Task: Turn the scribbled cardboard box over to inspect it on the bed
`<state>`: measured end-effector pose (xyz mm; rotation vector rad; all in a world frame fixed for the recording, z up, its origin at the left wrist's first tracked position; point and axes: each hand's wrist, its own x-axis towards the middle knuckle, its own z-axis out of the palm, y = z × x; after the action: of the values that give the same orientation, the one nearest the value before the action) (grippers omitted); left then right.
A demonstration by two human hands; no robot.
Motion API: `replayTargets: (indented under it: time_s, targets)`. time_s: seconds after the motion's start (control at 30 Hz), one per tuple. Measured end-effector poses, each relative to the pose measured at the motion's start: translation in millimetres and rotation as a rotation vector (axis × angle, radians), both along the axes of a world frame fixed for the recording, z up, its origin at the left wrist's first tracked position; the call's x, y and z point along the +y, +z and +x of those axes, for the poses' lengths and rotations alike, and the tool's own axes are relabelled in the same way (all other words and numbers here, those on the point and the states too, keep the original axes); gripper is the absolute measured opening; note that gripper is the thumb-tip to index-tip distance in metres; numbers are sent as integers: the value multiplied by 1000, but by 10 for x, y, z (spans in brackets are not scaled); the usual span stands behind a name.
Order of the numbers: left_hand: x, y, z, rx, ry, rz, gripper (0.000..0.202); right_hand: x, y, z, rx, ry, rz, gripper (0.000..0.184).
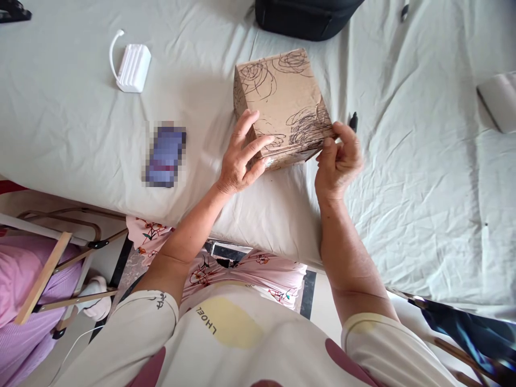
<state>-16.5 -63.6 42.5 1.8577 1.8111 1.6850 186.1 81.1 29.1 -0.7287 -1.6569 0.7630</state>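
Note:
A brown cardboard box (pixel 282 97) covered with dark pen scribbles rests on a pale grey-green bedsheet (pixel 423 177). My left hand (pixel 242 156) lies against the box's near left side, fingers spread and pressing on it. My right hand (pixel 338 158) pinches the box's near right corner, with finger and thumb closed on the edge. A black marker (pixel 353 121) lies just behind my right hand, mostly hidden.
A white power bank with a cord (pixel 132 67) and a blurred phone (pixel 165 155) lie to the left of the box. A black bag (pixel 304 16) sits at the far edge. A wooden chair (pixel 52 269) stands lower left, and a grey object (pixel 500 99) lies at the right.

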Motion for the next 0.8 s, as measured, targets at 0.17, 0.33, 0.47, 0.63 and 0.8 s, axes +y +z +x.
replayTargets:
  time_s: [0.17,0.33,0.47,0.63,0.8]
  targets:
    - [24,-58,-29,-7,-17,40,60,101,-63,19,-30,-1,-26,55]
    - [41,-142,-88,47,24,114,63,44,14,36,-185,17,-66,63]
    - [16,-126,-122,16,78,136,60,4,28,36,-222,98,-70,66]
    - [1,-33,-79,-57,153,251,49,-21,-45,0,-184,209,-85,64]
    - [-13,56,-23,-144,140,324,37,-38,-59,-14,-123,250,-104,66]
